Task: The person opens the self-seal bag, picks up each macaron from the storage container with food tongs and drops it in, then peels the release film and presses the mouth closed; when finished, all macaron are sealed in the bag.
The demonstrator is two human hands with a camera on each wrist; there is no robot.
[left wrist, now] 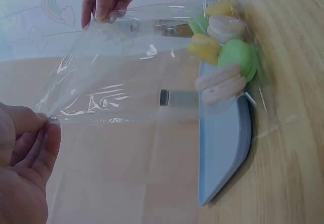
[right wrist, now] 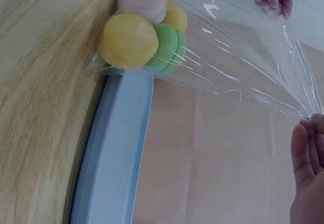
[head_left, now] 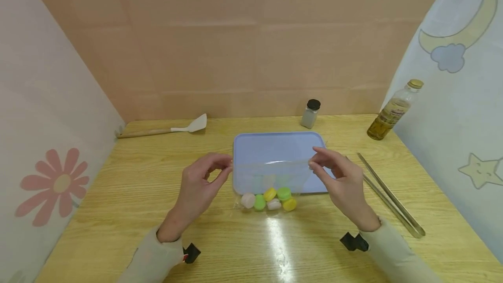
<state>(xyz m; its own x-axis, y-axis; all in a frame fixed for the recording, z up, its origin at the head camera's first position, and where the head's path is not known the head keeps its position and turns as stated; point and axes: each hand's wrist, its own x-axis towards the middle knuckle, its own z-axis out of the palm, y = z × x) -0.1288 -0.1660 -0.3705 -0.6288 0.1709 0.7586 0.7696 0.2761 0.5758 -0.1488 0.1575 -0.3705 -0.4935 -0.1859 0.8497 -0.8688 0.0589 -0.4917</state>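
A clear plastic bag (head_left: 271, 171) stretches between both hands, its top edge pulled straight. My left hand (head_left: 204, 184) pinches the left top corner between thumb and index finger. At the opposite corner, my right hand (head_left: 342, 182) pinches the film the same way. Several macarons lie in the bottom of the bag: yellow (right wrist: 129, 41), green (left wrist: 238, 59) and pale pinkish-white (left wrist: 221, 83). Just behind the macarons is a blue tray (head_left: 275, 147), partly seen through the film. The bag's bottom hangs at the tray's front edge, close to the wooden table.
A white spatula (head_left: 196, 124) with a wooden handle lies at the back left. Behind the tray stands a small black-capped jar (head_left: 310, 115). Metal tongs (head_left: 393, 200) lie on the right, and an oil bottle (head_left: 393, 112) stands at the back right.
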